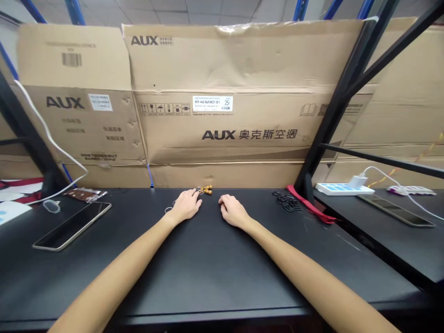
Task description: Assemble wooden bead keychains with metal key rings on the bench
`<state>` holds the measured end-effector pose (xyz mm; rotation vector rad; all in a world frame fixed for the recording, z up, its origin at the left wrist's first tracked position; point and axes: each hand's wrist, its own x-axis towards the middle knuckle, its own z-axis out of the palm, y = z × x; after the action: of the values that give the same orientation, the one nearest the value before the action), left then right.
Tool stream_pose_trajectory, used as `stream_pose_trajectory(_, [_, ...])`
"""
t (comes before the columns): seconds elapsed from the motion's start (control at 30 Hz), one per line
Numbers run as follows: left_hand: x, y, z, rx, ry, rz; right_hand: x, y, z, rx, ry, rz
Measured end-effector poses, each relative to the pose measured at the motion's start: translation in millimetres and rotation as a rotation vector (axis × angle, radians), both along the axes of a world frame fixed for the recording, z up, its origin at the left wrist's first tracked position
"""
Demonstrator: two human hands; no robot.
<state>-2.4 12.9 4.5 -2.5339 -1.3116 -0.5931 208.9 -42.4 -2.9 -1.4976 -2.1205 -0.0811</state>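
My left hand (186,206) lies palm down on the black tabletop (215,277), its fingertips right beside a small string of round brown wooden beads (206,189). A thin pale loop of cord (169,210) shows by my left wrist. I cannot tell whether it joins the beads. My right hand (233,211) rests palm down a little to the right, its fingers loosely curled and nothing in them. Neither hand visibly holds anything.
A pile of black rubber rings (287,201) and a red strap (310,203) lie to the right. A smartphone (72,225) lies at left. A power strip (343,188) stands on a side table. Large cardboard AUX boxes (222,111) stand behind.
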Motion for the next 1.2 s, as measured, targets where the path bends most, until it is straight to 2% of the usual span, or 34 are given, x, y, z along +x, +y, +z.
stream_pose_trajectory(0.13, [19.7, 14.8, 0.3, -0.010, 0.059, 0.027, 0.3, 1.8, -1.8, 0.012, -0.015, 0.001])
stream_pose_trajectory(0.27, [24.0, 11.2, 3.3, -0.073, 0.091, -0.006, 1.7, 3.0, -0.2, -0.024, -0.037, -0.043])
stream_pose_trajectory(0.37, [18.7, -7.2, 3.5, -0.070, 0.064, -0.090, 3.1, 3.8, 1.1, -0.032, -0.031, -0.051])
stream_pose_trajectory(0.57, [-3.9, -59.6, 2.3, -0.145, -0.007, -0.299, 4.7, 5.1, -0.8, -0.023, -0.006, -0.033])
stream_pose_trajectory(0.7, [-13.7, -75.3, 9.1, -0.224, -0.069, -0.341, 3.9, 2.0, 1.1, 0.078, 0.045, -0.001])
stream_pose_trajectory(0.83, [-13.5, -74.6, 14.9, -0.252, -0.096, -0.362, -5.1, -10.8, 9.4, 0.243, 0.111, 0.132])
stream_pose_trajectory(0.97, [-13.6, -71.6, 15.5, -0.287, -0.143, -0.413, -19.1, -23.7, 11.6, 0.218, 0.032, 0.307])
stream_pose_trajectory(1.2, [-22.3, -60.3, 11.1, -0.278, -0.156, -0.402, -18.4, -19.2, 2.7, 0.140, -0.045, 0.335])
